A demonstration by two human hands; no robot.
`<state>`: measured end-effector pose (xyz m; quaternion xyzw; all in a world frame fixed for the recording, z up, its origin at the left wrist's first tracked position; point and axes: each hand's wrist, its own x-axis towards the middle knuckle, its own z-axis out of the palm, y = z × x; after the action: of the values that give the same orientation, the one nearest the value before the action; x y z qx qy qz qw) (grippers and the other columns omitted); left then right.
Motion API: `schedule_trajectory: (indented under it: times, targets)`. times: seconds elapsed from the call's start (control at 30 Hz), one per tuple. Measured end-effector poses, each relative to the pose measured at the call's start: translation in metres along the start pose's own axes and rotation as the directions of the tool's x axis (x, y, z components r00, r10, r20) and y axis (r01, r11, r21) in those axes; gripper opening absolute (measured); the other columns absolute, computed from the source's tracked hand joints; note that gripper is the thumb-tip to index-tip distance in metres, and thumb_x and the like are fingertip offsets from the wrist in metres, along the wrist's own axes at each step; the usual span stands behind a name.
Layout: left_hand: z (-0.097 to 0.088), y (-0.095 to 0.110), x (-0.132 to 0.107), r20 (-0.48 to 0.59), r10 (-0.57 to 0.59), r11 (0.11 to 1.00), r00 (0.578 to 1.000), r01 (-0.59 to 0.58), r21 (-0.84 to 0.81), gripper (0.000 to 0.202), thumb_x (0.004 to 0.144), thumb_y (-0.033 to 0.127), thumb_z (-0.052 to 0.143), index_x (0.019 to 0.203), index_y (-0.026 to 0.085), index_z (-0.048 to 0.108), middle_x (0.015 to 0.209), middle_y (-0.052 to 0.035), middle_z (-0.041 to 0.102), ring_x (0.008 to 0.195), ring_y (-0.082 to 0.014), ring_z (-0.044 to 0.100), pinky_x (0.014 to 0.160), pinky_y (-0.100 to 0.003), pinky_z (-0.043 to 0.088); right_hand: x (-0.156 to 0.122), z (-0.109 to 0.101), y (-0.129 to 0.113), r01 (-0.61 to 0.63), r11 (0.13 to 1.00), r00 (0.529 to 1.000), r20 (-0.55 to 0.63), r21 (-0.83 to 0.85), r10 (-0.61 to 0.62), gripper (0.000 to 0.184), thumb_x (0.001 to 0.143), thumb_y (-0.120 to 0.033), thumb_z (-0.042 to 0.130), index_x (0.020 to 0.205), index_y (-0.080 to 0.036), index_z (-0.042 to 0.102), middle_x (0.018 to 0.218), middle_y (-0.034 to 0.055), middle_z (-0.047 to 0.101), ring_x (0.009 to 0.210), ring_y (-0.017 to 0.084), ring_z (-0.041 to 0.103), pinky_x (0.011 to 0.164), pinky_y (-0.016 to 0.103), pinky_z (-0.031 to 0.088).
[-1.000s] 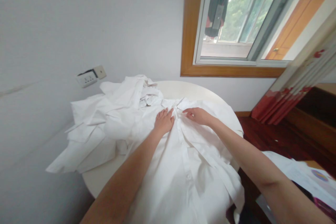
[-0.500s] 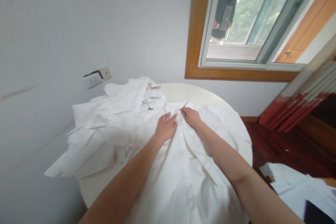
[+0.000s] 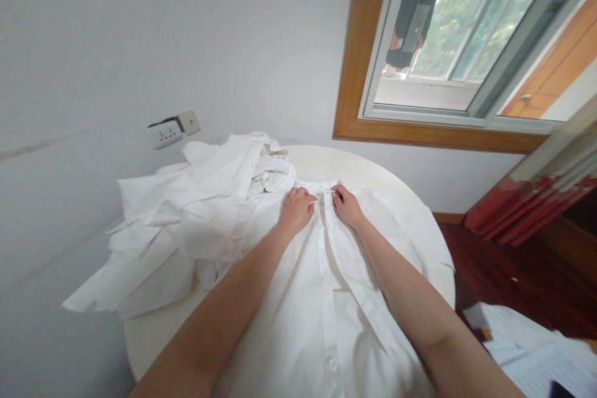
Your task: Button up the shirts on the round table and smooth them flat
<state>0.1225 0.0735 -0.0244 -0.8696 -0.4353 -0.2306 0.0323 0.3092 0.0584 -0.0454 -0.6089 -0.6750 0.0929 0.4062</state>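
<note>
A white button-up shirt (image 3: 326,298) lies spread front-up on a round white table (image 3: 336,165), its collar at the far side. My left hand (image 3: 295,208) and my right hand (image 3: 346,204) sit side by side at the collar, one on each side of the button strip. Both have their fingers curled and pinching the cloth near the top button. A line of small buttons runs down the shirt towards me between my forearms.
A heap of more white clothes (image 3: 186,217) covers the table's left part and hangs over its edge. The wall behind carries a socket plate (image 3: 170,130). A wooden-framed window (image 3: 466,50) is at upper right, a red-and-cream curtain (image 3: 536,199) and dark floor at right.
My left hand went from lying flat to curled on the collar. My right hand moved left to meet it. The view shifted a little to the left.
</note>
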Motion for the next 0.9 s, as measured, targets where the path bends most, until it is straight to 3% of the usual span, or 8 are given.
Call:
schedule_trajectory:
  times: [0.13, 0.3, 0.43, 0.57, 0.77, 0.9]
  targets:
    - [0.006, -0.006, -0.004, 0.003, 0.024, 0.999, 1.0, -0.024, -0.026, 0.03, 0.087, 0.023, 0.048, 0.11, 0.028, 0.066, 0.121, -0.0042, 0.056, 0.113, -0.0222, 0.043, 0.099, -0.038, 0.036, -0.001, 0.003, -0.005, -0.016, 0.992, 0.997, 0.078, -0.122, 0.026, 0.029, 0.088, -0.026, 0.039, 0.106, -0.021, 0.061, 0.091, 0.0027, 0.066, 0.084, 0.016, 0.058, 0.079, 0.026, 0.042]
    - [0.008, -0.006, -0.006, 0.029, 0.01, 1.0, 1.0, -0.01, -0.013, 0.033, 0.089, 0.024, 0.044, 0.117, 0.027, 0.062, 0.122, -0.0036, 0.057, 0.112, -0.0211, 0.045, 0.099, -0.038, 0.036, -0.003, 0.004, -0.011, -0.007, 0.972, 0.991, 0.129, -0.233, 0.038, 0.032, 0.089, -0.025, 0.042, 0.112, -0.023, 0.063, 0.108, 0.0036, 0.065, 0.098, 0.016, 0.057, 0.086, 0.026, 0.041]
    - [0.0, 0.0, -0.008, 0.011, 0.001, 1.0, 1.0, -0.001, 0.025, 0.029, 0.088, 0.023, 0.046, 0.11, 0.025, 0.064, 0.116, -0.0053, 0.059, 0.109, -0.0224, 0.046, 0.097, -0.039, 0.036, -0.004, 0.003, -0.014, -0.057, 0.962, 0.992, 0.097, -0.268, 0.086, 0.036, 0.087, -0.025, 0.046, 0.121, -0.024, 0.057, 0.104, 0.0038, 0.065, 0.092, 0.016, 0.059, 0.082, 0.026, 0.043]
    - [-0.007, 0.009, -0.008, -0.011, 0.014, 0.998, 1.0, -0.014, 0.062, 0.024, 0.086, 0.02, 0.048, 0.103, 0.024, 0.065, 0.106, -0.0086, 0.059, 0.109, -0.025, 0.045, 0.094, -0.041, 0.036, -0.004, 0.002, -0.018, -0.038, 0.947, 0.992, 0.105, -0.319, 0.075, 0.031, 0.087, -0.026, 0.045, 0.114, -0.025, 0.06, 0.103, 0.0047, 0.063, 0.088, 0.017, 0.06, 0.078, 0.026, 0.044]
    - [0.007, 0.002, -0.002, 0.032, -0.013, 0.998, 0.999, 0.015, -0.063, 0.025, 0.086, 0.02, 0.048, 0.105, 0.023, 0.065, 0.095, -0.0065, 0.058, 0.095, -0.0196, 0.054, 0.087, -0.032, 0.042, -0.003, 0.001, -0.021, 0.036, 0.942, 0.987, 0.16, -0.335, 0.019, 0.036, 0.084, -0.02, 0.044, 0.114, -0.027, 0.061, 0.106, 0.0032, 0.064, 0.094, 0.018, 0.059, 0.081, 0.027, 0.044]
    - [0.013, -0.007, 0.0, 0.041, -0.055, 0.985, 0.998, 0.061, -0.163, 0.025, 0.085, 0.02, 0.05, 0.103, 0.023, 0.067, 0.092, -0.0046, 0.06, 0.089, -0.0168, 0.057, 0.085, -0.029, 0.044, -0.001, 0.001, -0.014, 0.015, 0.974, 0.985, 0.171, -0.226, 0.025, 0.033, 0.083, -0.022, 0.045, 0.108, -0.026, 0.064, 0.09, 0.0003, 0.066, 0.081, 0.016, 0.059, 0.076, 0.026, 0.044]
